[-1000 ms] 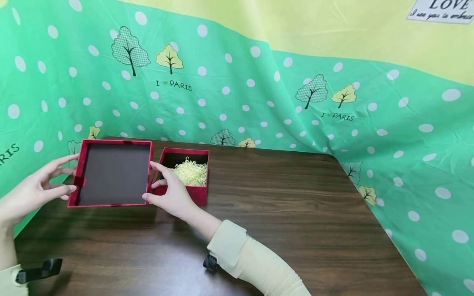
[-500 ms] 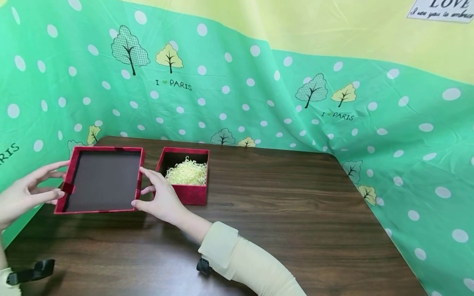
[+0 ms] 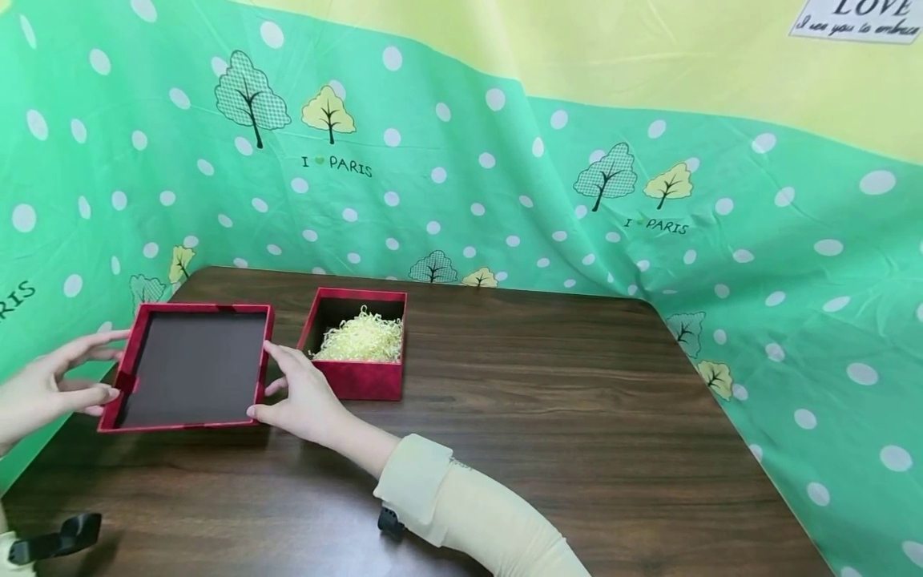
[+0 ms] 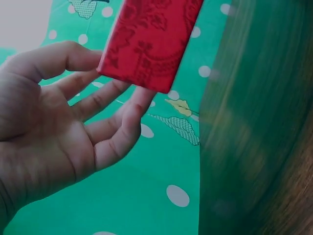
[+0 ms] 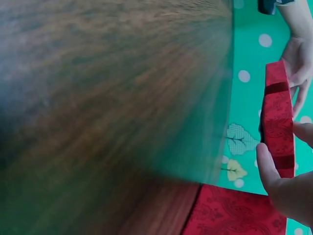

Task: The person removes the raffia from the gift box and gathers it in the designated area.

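Both hands hold a red box lid (image 3: 195, 369) at the left of the table, its dark inner side turned up toward the head camera. My left hand (image 3: 54, 389) grips the lid's left edge between thumb and fingers; in the left wrist view, the patterned red side of the lid (image 4: 149, 41) meets those fingertips. At the opposite edge, my right hand (image 3: 306, 397) pinches the lid with thumb and fingers. Just right of the lid stands the open red box (image 3: 360, 381), with pale yellow shredded paper (image 3: 363, 335) inside.
The dark wooden table (image 3: 548, 417) stretches away to the right. A green and yellow cloth (image 3: 461, 128) with trees and dots hangs behind it and along both sides. A black strap (image 3: 58, 538) is on the left wrist.
The lid has moved left and toward the person, away from the box, with both hands on it. The box stays in place, and more of its left side shows.
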Demonstrator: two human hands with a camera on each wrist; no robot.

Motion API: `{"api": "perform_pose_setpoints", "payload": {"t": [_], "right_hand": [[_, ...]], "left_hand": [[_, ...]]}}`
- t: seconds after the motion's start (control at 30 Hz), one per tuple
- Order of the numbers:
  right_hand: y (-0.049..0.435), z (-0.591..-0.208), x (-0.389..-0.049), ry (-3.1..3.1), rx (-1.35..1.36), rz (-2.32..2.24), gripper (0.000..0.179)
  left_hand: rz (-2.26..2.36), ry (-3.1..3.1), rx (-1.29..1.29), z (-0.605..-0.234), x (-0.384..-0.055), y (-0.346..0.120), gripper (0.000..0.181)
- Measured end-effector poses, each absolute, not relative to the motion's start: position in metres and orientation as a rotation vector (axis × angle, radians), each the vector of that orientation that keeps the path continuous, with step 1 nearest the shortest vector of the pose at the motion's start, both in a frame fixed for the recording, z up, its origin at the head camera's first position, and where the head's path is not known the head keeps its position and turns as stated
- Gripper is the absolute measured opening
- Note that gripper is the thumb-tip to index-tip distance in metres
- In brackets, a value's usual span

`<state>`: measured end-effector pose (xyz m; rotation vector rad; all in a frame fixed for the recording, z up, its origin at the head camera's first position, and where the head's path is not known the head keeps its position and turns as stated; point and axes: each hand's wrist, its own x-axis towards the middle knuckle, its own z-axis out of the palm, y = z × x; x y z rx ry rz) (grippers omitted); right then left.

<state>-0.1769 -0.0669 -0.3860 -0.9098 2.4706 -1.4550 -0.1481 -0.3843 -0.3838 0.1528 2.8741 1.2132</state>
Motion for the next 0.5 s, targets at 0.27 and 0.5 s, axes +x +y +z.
{"api": "perform_pose_setpoints", "payload": {"t": [0.27, 0.5], "right_hand": [[-0.073, -0.391, -0.167, 2.501, -0.905, -1.441, 0.083], [-0.078, -0.394, -0.157, 2.537, -0.81, -1.401, 0.084]], "left_hand": [[1.205, 2.802, 0.11, -0.391, -0.15, -0.39, 0.084], [1.22, 2.742, 0.149, -0.388, -0.146, -0.387, 0.086]]}}
